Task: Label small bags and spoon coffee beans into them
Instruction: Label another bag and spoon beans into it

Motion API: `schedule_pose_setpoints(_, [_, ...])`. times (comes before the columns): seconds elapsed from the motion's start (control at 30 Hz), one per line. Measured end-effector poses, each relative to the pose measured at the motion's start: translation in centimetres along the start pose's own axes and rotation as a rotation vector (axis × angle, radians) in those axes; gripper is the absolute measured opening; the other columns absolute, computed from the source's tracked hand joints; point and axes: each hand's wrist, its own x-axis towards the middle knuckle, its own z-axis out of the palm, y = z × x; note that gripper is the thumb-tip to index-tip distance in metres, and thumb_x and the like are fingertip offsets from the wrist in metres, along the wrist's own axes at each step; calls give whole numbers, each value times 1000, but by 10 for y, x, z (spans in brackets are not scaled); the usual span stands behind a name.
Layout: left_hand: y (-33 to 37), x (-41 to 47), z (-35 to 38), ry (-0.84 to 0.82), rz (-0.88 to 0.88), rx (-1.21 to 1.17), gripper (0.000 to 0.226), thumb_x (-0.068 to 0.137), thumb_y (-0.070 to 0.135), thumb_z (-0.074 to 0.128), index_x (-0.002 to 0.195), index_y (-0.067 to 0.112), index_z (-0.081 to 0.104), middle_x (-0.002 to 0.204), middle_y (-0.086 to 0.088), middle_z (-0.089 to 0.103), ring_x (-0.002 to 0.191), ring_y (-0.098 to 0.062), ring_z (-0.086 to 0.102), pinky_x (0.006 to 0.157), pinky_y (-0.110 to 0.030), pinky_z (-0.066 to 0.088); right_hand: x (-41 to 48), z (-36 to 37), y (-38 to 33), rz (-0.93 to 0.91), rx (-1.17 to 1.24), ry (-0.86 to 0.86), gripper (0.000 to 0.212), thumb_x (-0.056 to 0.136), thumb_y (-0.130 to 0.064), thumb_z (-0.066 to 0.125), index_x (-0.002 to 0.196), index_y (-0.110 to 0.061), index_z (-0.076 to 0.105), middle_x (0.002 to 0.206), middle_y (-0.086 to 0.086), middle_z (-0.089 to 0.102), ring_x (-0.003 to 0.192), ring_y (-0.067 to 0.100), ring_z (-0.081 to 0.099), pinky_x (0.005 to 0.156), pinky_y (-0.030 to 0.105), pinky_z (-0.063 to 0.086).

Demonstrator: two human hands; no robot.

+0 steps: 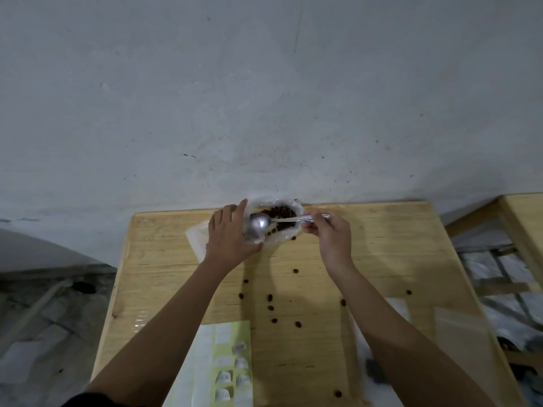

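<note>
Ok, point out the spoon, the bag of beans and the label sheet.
spoon (258, 225): head view, on its bowl.
bag of beans (282, 238): head view, on its clear near wall.
label sheet (226, 352): head view, on its green backing.

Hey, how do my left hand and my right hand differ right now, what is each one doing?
The left hand grips the left edge of the clear bag of coffee beans; the right hand pinches the spoon by its handle. The left hand's thumb points up beside the bag; the right hand's fingers curl round the handle. Both are bare and reach to the table's far edge.
</note>
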Motion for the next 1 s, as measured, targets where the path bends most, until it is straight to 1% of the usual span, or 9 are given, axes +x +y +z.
schedule_pose_setpoints(0.1, [-6, -1, -4, 4, -36, 22, 98, 66, 44, 76, 144, 17, 24, 137, -8, 37, 127, -27, 32, 108, -39, 24, 9, -6, 6, 63, 73, 166, 15, 91, -4, 55, 95, 3, 68, 74, 5, 65, 65, 13, 62, 61, 17, 54])
schedule_pose_setpoints(0.17, [-12, -2, -6, 0, -75, 10, 98, 66, 44, 76, 144, 17, 24, 136, -8, 37, 127, -27, 32, 108, -40, 24, 14, -8, 15, 113, 111, 219, 17, 91, -2, 54, 99, 7, 67, 75, 7, 64, 67, 14, 61, 60, 15, 54])
schedule_pose_setpoints(0.27, [-21, -4, -8, -18, -85, -7, 97, 65, 43, 76, 144, 18, 25, 134, -7, 38, 125, -27, 33, 107, -40, 27, 14, -5, 33, 151, 42, 216, 17, 91, -6, 56, 101, 1, 67, 77, 7, 65, 72, 14, 63, 67, 14, 56])
schedule_pose_setpoints(0.33, [-22, -6, -7, -34, -61, -40, 95, 64, 41, 77, 143, 18, 28, 133, -7, 40, 123, -26, 35, 104, -38, 29, 12, 2, 42, 176, 63, 211, 16, 92, -7, 56, 100, 1, 68, 77, 7, 66, 73, 13, 63, 70, 16, 56])
schedule_pose_setpoints(0.43, [-21, -9, -6, -59, -21, -65, 93, 63, 39, 78, 141, 18, 31, 130, -6, 43, 119, -25, 37, 99, -36, 32, 7, 15, 49, 254, 123, 195, 14, 91, -6, 58, 89, 2, 69, 74, 8, 65, 71, 15, 62, 74, 21, 55])
schedule_pose_setpoints(0.57, [-21, -11, -2, -66, -16, -91, 91, 62, 41, 77, 139, 19, 35, 125, -5, 45, 115, -24, 40, 97, -37, 37, 2, 29, 52, 345, 214, 147, 13, 90, -5, 58, 80, -6, 67, 78, 10, 66, 75, 17, 65, 71, 19, 56])
schedule_pose_setpoints(0.73, [-20, -13, 2, -104, -1, -102, 88, 63, 42, 77, 137, 19, 35, 127, -4, 44, 116, -23, 39, 99, -38, 37, 6, 25, 51, 428, 293, 189, 11, 90, -1, 56, 86, 0, 65, 81, 10, 66, 76, 17, 65, 78, 25, 54])
schedule_pose_setpoints(0.83, [-18, -12, 3, -92, 8, -89, 87, 64, 43, 76, 137, 19, 36, 126, -4, 44, 115, -23, 40, 98, -36, 36, 10, 14, 45, 418, 315, 240, 14, 91, -1, 53, 82, -1, 64, 78, 9, 64, 72, 16, 63, 74, 23, 55])
schedule_pose_setpoints(1.0, [-13, -10, 3, -78, -10, -92, 89, 63, 43, 77, 139, 19, 35, 126, -4, 44, 116, -23, 40, 97, -36, 36, 14, -8, 26, 335, 333, 310, 21, 89, 3, 53, 73, -2, 65, 73, 10, 62, 66, 17, 62, 57, 15, 54])
